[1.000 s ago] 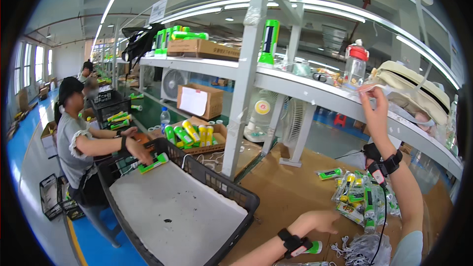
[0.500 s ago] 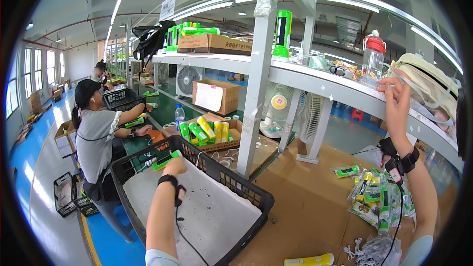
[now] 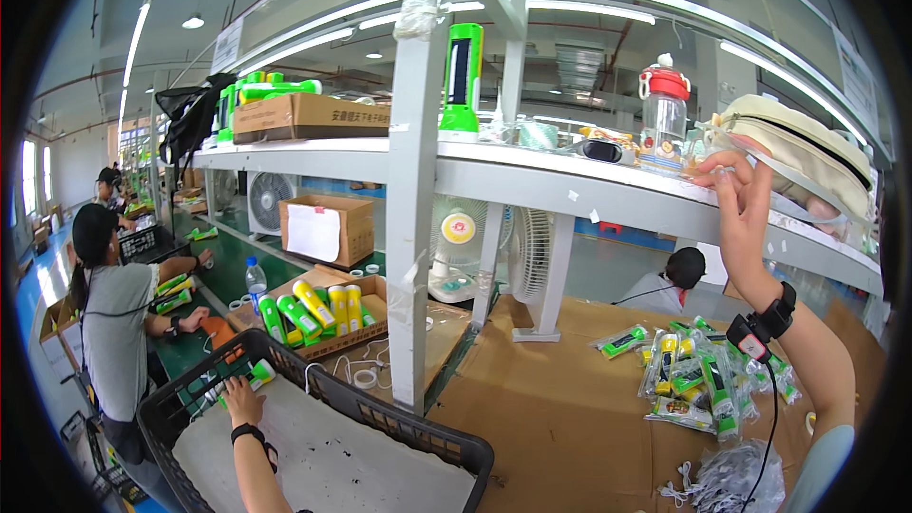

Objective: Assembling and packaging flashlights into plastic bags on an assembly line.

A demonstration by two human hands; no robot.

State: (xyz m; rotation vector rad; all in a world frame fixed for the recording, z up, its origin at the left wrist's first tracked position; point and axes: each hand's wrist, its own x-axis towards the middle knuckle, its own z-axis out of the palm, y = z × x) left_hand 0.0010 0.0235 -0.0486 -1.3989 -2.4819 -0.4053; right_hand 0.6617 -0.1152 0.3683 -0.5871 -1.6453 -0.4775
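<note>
My left hand reaches into the far left end of a black plastic crate. Its fingers curl over a green flashlight with a white end. A pale sheet lines the crate. My right hand is raised at the front edge of the white shelf, fingers apart and bent onto the edge, with nothing seen in them. Close beside it are a cream bag with a pale strap and a clear bottle with a red lid.
A grey post rises behind the crate. Beyond it, a carton holds green and yellow flashlights. Bagged flashlights and bagged white cables lie on the brown work surface. A co-worker sits at left; fans stand behind.
The view has swung, shifting the scene leftward. My left hand stays at the green flashlight in the crate's far end, its fingers more spread. My right hand remains at the shelf edge.
</note>
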